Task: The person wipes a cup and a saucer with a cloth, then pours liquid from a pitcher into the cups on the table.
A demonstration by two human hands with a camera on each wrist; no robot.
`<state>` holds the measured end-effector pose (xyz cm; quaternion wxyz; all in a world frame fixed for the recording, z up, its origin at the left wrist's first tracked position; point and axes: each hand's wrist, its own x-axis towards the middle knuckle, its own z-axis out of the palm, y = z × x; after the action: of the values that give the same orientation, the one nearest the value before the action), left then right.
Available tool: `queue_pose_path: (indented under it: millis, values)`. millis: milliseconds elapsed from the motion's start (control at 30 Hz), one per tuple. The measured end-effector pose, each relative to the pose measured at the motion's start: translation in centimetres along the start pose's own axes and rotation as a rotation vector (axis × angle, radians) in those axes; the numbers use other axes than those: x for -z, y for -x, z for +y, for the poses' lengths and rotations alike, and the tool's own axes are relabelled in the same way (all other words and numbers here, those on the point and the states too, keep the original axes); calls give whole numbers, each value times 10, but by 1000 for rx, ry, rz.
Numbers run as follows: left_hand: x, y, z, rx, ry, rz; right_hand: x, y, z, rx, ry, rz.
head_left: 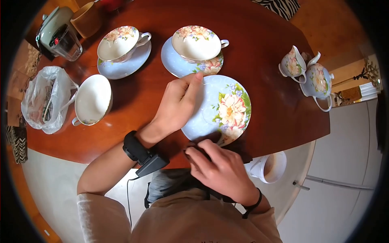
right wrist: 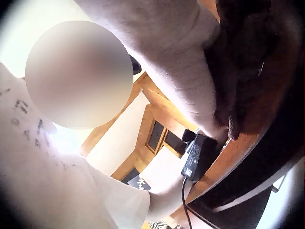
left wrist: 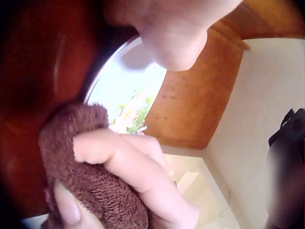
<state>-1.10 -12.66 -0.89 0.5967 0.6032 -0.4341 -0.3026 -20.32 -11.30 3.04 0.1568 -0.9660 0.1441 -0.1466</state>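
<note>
In the head view my left hand [head_left: 176,101] grips the left rim of a pale blue saucer [head_left: 208,99], its thumb along the upper edge. Pink and cream flowers cover the saucer's right side. My right hand [head_left: 219,170] holds a fuzzy dark brown cloth [left wrist: 71,138] at the saucer's near edge. Thumb and fingers pinch this cloth in the left wrist view, where part of the saucer shows behind it. Beyond the held saucer, a floral teacup [head_left: 198,46] sits on another blue saucer [head_left: 167,54].
Another teacup [head_left: 115,46] rests on its saucer [head_left: 139,60], and a third cup [head_left: 91,97] stands beside a plastic bag [head_left: 52,105]. A glass [head_left: 67,44] is at the far left. At right are a creamer [head_left: 293,65] and a lidded pot [head_left: 318,81]. A white container [head_left: 279,166] is below the table edge.
</note>
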Motion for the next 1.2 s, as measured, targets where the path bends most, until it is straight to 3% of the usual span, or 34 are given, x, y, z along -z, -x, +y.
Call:
queue_pose_path:
  millis: [167, 233, 367, 500, 700, 833, 1067, 1200]
  values:
    - [-1, 0, 1, 8, 52, -13, 41, 22, 21, -179, 12, -21]
    - [-1, 0, 1, 1, 41, -14, 57, 31, 30, -342, 58, 12]
    - [1, 1, 5, 97, 57, -64, 66, 36, 48, -481, 135, 316]
    - [0, -1, 4, 99, 52, -68, 60, 27, 56, -446, 136, 454]
    - [1, -1, 4, 113, 74, -94, 44, 19, 54, -356, 103, 493]
    - [4, 1, 13, 154, 43, -86, 27, 20, 42, -347, 235, 347]
    - [1, 0, 11, 94, 121, -66, 25, 27, 28, -259, 129, 156]
    - [8, 3, 19, 289, 97, -176, 29, 30, 25, -182, -57, 101]
